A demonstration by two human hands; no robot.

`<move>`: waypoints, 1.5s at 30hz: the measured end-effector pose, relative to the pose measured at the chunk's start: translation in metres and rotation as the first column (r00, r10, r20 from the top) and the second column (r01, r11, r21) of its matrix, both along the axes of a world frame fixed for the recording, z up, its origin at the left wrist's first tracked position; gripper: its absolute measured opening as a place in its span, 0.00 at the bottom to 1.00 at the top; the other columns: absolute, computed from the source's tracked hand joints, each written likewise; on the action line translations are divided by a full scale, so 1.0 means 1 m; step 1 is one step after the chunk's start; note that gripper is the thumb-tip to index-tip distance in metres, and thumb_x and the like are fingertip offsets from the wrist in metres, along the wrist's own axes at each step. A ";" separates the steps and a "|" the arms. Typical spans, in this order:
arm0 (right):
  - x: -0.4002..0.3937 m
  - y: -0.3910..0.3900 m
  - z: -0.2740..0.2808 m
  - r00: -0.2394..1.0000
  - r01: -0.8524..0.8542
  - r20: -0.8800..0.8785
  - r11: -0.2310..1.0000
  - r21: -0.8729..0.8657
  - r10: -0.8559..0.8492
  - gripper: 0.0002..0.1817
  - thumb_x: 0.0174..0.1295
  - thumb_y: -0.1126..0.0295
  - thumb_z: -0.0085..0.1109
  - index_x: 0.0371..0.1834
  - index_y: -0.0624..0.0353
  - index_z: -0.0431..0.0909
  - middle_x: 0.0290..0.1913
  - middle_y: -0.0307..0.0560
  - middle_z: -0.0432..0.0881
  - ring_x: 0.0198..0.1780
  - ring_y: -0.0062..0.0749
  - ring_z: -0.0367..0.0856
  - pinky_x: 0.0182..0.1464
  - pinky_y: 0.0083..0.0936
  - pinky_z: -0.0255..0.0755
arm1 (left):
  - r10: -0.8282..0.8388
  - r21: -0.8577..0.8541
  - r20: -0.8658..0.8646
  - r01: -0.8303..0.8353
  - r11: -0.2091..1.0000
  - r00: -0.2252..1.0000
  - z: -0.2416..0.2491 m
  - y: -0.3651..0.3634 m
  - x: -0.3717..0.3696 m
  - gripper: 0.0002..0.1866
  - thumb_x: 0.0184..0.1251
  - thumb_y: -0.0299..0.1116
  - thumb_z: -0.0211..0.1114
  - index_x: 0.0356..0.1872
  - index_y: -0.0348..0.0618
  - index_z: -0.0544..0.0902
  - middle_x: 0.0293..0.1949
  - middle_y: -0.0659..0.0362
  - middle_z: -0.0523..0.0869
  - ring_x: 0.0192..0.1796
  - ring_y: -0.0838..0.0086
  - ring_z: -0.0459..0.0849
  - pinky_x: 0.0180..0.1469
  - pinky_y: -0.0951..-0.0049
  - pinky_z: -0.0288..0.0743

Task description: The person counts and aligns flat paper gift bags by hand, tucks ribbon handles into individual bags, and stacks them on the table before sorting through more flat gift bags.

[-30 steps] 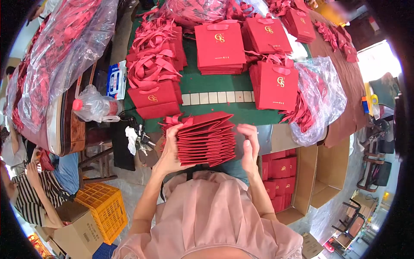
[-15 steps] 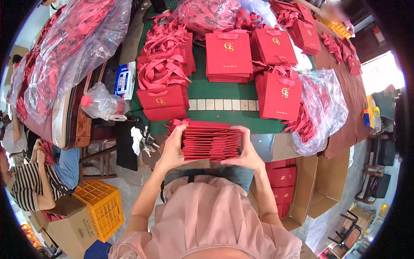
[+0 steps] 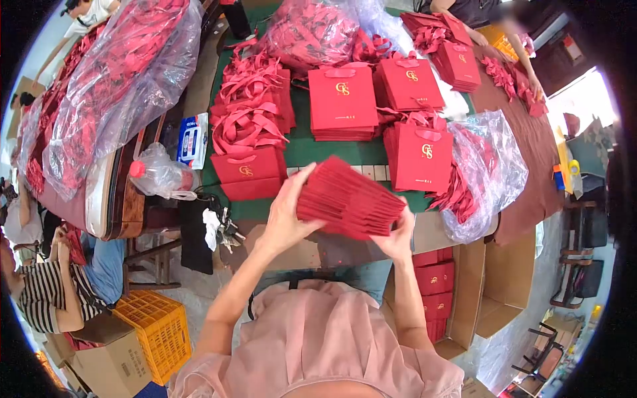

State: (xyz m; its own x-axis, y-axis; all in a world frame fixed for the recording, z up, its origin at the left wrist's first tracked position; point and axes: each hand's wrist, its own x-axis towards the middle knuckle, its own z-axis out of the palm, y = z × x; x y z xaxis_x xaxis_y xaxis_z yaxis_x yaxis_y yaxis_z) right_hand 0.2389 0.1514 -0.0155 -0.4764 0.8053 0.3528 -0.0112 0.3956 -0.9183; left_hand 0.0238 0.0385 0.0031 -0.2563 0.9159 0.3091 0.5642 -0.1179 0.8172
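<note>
Between my two hands is a thick stack of folded red paper bags (image 3: 348, 201), tilted and a little blurred, held above the near edge of the table. My left hand (image 3: 290, 211) grips its left end, and my right hand (image 3: 396, 233) clasps the lower right end. Beyond the stack, a pile of red gift bags with gold lettering (image 3: 343, 106) lies on the green mat (image 3: 300, 132). Another pile of red bags (image 3: 419, 158) is to its right. On the left, red bags (image 3: 247, 174) carry a heap of ribbon handles (image 3: 249, 126).
Clear plastic with red ribbons (image 3: 494, 172) lies at the table's right. A wrapped bottle (image 3: 159, 169) and a wipes pack (image 3: 192, 140) are on the left. Cardboard boxes (image 3: 501, 282) stand below right, an orange crate (image 3: 154, 331) below left. Co-workers sit around, one in a striped shirt (image 3: 43, 295).
Both hands have lifted the stack forward over the table and tilted it, its right end lower. It was level and closer to my body before. A co-worker's arm now shows at far right.
</note>
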 end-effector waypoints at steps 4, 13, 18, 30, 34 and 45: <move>-0.001 0.019 0.030 0.976 0.161 0.077 0.914 0.373 -0.204 0.21 0.39 0.74 0.79 0.37 0.62 0.78 0.33 0.46 0.81 0.37 0.37 0.83 0.42 0.28 0.77 | 0.337 0.131 -0.086 -0.325 0.937 0.938 0.017 0.000 0.018 0.48 0.45 0.34 0.83 0.70 0.37 0.67 0.66 0.46 0.72 0.65 0.55 0.73 0.63 0.59 0.73; -0.006 -0.035 -0.025 0.894 -0.287 0.444 0.688 0.666 -0.057 0.23 0.32 0.71 0.67 0.39 0.54 0.79 0.46 0.43 0.82 0.51 0.42 0.79 0.51 0.42 0.71 | 0.367 -0.374 0.926 0.089 0.923 0.082 -0.041 -0.022 0.029 0.41 0.64 0.43 0.75 0.71 0.41 0.61 0.64 0.56 0.75 0.60 0.70 0.79 0.61 0.63 0.75; -0.008 -0.069 -0.043 0.807 -0.306 0.574 0.733 0.608 -0.139 0.18 0.52 0.66 0.62 0.47 0.56 0.78 0.50 0.47 0.79 0.55 0.44 0.78 0.56 0.41 0.72 | 0.500 -0.501 0.855 -0.028 0.865 0.141 -0.065 -0.023 0.039 0.40 0.62 0.39 0.76 0.69 0.39 0.62 0.61 0.53 0.78 0.63 0.68 0.76 0.66 0.63 0.72; -0.002 -0.006 -0.032 0.894 0.115 0.443 0.923 -0.366 0.065 0.35 0.73 0.48 0.53 0.68 0.70 0.66 0.63 0.65 0.73 0.66 0.52 0.71 0.70 0.38 0.62 | 0.485 -0.459 0.827 -0.158 0.874 0.282 -0.085 -0.026 0.042 0.35 0.65 0.41 0.72 0.65 0.40 0.64 0.60 0.52 0.77 0.61 0.69 0.77 0.64 0.65 0.73; -0.016 -0.001 -0.050 0.897 0.120 0.412 0.809 -0.576 0.160 0.38 0.76 0.43 0.42 0.69 0.70 0.67 0.69 0.67 0.69 0.73 0.52 0.66 0.74 0.35 0.56 | 0.511 -0.471 0.781 -0.199 0.859 0.359 -0.076 -0.023 0.045 0.39 0.61 0.42 0.77 0.65 0.39 0.64 0.59 0.50 0.77 0.60 0.67 0.78 0.62 0.65 0.74; -0.018 -0.002 -0.032 0.957 0.088 0.272 0.795 -0.600 0.099 0.34 0.78 0.45 0.38 0.68 0.67 0.68 0.59 0.61 0.78 0.66 0.43 0.73 0.71 0.34 0.60 | 0.320 -0.276 0.906 -0.184 0.943 0.278 -0.065 -0.009 0.049 0.31 0.59 0.30 0.78 0.59 0.41 0.69 0.55 0.53 0.81 0.55 0.70 0.83 0.57 0.66 0.81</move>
State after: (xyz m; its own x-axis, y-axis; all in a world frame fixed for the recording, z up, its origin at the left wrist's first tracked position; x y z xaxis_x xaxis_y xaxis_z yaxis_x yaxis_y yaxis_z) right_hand 0.2210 0.1498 -0.0474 -0.4822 0.8043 -0.3473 0.2774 -0.2359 -0.9314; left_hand 0.0731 0.0297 -0.0622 -0.5314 0.7541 -0.3859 -0.5920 -0.0048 0.8059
